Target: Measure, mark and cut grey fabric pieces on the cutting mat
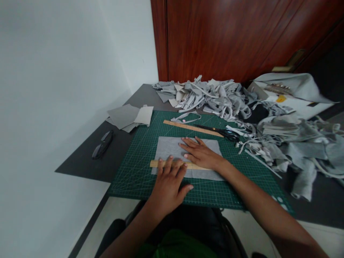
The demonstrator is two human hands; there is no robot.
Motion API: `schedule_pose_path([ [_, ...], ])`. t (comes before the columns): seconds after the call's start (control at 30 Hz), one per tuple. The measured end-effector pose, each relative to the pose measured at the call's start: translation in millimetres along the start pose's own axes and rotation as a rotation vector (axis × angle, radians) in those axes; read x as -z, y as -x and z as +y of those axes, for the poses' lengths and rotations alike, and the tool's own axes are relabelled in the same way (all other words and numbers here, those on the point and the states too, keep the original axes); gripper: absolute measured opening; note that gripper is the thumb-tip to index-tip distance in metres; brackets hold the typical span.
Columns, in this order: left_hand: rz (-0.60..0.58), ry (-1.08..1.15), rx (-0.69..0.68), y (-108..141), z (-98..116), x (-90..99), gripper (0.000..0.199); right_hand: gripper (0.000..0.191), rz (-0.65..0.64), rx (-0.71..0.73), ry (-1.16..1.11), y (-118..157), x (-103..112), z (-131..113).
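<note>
On the green mat (134,172), both flat open hands, left (169,181) and right (200,154), press a ruler (156,163) lying left-right across grey cloth (169,147).

On the green cutting mat (134,172) lies a grey fabric piece (168,147). The left hand (169,182) presses a wooden ruler (155,163) across it; the right hand (200,154) lies flat on the fabric just beyond the ruler.
</note>
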State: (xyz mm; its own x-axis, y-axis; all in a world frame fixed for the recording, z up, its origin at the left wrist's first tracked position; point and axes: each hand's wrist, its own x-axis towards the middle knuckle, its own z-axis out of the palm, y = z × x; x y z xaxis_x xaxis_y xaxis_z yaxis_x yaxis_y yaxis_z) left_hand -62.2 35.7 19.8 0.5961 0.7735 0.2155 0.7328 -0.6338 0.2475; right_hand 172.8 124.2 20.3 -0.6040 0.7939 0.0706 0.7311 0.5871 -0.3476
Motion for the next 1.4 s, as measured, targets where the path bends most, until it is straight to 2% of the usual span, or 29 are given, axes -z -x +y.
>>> schedule_pose_path([
  [0.27,-0.006,-0.059,-0.019,2.8,2.9,0.6,0.073,0.076,-0.005,0.049,-0.064,10.9,19.1,1.7],
  [0.43,-0.010,-0.066,-0.107,6.6,6.8,1.8,0.059,0.075,-0.022,0.116,-0.080,11.1,17.8,-3.1],
  [0.6,-0.028,-0.024,-0.157,5.6,8.0,1.3,0.060,0.064,0.013,0.083,-0.080,12.0,20.5,-2.7],
  [0.87,0.069,0.002,-0.052,5.9,7.3,-2.0,0.070,0.029,0.022,0.180,-0.110,9.7,16.8,-13.0],
  [1.07,0.099,-0.009,0.073,5.7,11.8,-6.7,0.056,0.019,-0.010,0.189,-0.107,8.6,15.8,-17.5],
  [1.3,0.156,-0.078,0.095,6.5,16.5,-10.1,0.053,0.014,-0.030,0.189,-0.130,8.7,12.7,-18.3],
  [1.4,0.165,-0.074,0.084,7.2,16.2,-11.4,0.055,0.013,-0.076,0.133,-0.135,9.9,17.1,-17.8],
])
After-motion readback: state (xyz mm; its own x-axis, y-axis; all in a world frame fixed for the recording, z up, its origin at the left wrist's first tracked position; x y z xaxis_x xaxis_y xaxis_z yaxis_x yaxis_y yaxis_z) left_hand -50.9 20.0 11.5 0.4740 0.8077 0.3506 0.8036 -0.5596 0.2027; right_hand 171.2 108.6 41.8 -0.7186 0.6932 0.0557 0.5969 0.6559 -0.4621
